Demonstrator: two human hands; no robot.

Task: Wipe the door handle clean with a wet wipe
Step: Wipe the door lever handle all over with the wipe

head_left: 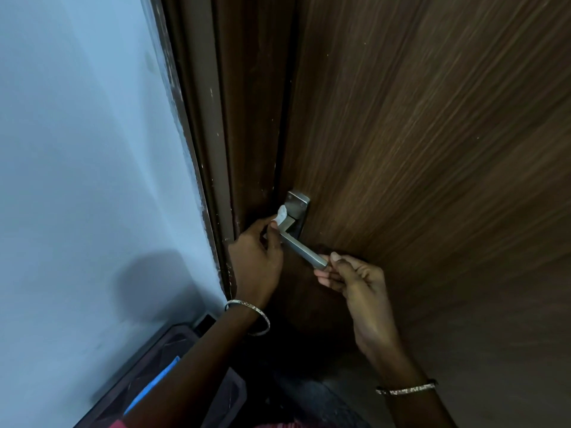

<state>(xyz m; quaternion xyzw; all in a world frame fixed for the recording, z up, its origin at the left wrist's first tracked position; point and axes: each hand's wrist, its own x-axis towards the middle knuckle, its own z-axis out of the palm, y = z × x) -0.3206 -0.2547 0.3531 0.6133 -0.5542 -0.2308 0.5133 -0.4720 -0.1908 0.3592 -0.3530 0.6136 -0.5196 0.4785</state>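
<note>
A steel lever door handle (304, 250) on a rectangular backplate (298, 205) is fixed to the dark wooden door (417, 134). My left hand (258, 257) pinches a small white wet wipe (281, 218) and holds it against the handle's neck, just below the backplate. My right hand (352, 279) pinches the free end of the lever between thumb and fingers. Both wrists carry thin bangles.
The brown door frame (222, 149) runs along the door's left edge, beside a pale blue wall (86, 149). A dark container (173, 375) with something blue inside sits low on the left, under my left forearm.
</note>
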